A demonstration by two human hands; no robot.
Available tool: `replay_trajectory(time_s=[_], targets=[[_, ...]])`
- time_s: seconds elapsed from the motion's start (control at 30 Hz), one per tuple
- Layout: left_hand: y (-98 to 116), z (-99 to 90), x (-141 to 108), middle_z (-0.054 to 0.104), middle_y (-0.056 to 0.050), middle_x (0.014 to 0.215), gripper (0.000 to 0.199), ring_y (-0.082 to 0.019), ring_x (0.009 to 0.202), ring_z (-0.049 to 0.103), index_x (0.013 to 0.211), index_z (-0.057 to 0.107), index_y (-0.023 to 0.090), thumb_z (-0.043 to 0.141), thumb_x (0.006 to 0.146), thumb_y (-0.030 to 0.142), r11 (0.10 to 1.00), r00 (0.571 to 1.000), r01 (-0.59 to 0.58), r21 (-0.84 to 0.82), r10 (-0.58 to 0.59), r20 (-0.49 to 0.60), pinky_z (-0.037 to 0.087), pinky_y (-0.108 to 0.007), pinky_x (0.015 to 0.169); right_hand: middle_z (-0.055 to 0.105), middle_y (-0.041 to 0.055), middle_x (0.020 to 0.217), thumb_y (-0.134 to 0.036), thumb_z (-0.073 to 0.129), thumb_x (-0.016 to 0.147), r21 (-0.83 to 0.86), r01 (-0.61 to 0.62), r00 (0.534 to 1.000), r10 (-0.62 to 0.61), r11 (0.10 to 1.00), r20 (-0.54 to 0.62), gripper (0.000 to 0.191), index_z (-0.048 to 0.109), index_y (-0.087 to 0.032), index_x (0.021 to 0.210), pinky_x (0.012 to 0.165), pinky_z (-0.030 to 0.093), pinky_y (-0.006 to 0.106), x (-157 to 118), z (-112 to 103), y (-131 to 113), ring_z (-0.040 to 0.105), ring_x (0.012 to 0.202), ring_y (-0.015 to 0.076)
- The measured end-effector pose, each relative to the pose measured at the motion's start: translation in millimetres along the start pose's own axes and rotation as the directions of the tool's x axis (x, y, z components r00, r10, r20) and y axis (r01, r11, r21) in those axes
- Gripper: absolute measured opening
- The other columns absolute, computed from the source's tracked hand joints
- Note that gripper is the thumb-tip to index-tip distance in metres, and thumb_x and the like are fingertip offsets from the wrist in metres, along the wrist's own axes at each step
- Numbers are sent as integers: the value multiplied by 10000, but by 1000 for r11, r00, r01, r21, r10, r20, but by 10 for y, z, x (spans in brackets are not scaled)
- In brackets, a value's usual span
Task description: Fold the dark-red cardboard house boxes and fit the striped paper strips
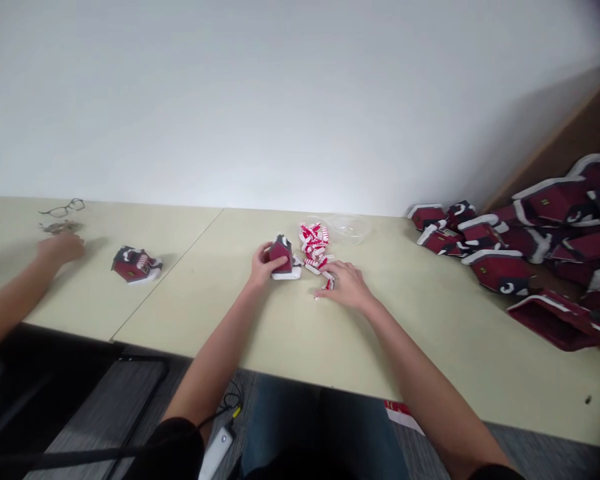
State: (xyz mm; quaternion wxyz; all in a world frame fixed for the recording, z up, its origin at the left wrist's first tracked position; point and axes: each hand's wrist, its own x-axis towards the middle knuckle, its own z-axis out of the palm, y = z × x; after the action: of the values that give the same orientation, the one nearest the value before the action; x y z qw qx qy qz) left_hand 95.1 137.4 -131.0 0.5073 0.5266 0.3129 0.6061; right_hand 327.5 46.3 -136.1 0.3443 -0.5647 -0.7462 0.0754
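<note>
My left hand [264, 265] is wrapped round a small dark red house [281, 255] with a white base, upright at the middle of the table. To its right lies a heap of red-and-white striped pieces [314, 241]. At the near end of that heap, my right hand [347, 283] has its thumb and fingers closed round a small red-and-white piece [329, 285], partly hidden by the fingers. The two hands are apart, with the striped pieces between them.
A clear plastic container [347, 228] lies behind the heap. Many red houses [500, 270] are piled at the right. Another house [135, 265] stands left, near a co-worker's hand [63, 248], small parts and glasses [60, 211]. A table seam [167, 275] runs between.
</note>
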Motion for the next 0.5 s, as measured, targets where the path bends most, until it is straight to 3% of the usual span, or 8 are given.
replay_trajectory(time_s=[0.1,0.2,0.4,0.5], targets=[[44,30,3,714,-107,1078,581,-293,1018,679,1088,634,146,835,599,386,961,997,74,-265,-77,-2,488,-495,1007,628,111,1167,-675,751,676,-321,-7,997,31,947,72,538,710,-248,1001,940,347,545,-116,-2,-59,479,1147,350],[116,69,-70,678,-124,1219,525,-321,1185,616,1148,635,151,726,716,435,907,991,125,-403,-99,85,456,-514,1068,629,135,1136,-687,699,729,-433,-4,996,41,901,77,493,725,-228,906,914,325,537,-129,21,-172,468,1123,353],[172,113,-183,656,-115,1274,543,-342,1257,571,1175,622,162,633,756,507,863,965,264,-431,-236,118,451,-522,1080,645,132,1151,-570,718,791,-374,-91,991,120,923,53,408,693,-211,984,913,316,545,-117,72,-168,495,1132,357],[148,140,-189,666,-117,1260,557,-349,1237,586,1199,615,161,666,728,455,861,950,309,-405,-256,180,453,-534,1074,648,112,1172,-481,737,810,-229,-121,992,106,966,-74,409,649,-234,1124,948,314,535,-109,90,-95,537,1119,330]])
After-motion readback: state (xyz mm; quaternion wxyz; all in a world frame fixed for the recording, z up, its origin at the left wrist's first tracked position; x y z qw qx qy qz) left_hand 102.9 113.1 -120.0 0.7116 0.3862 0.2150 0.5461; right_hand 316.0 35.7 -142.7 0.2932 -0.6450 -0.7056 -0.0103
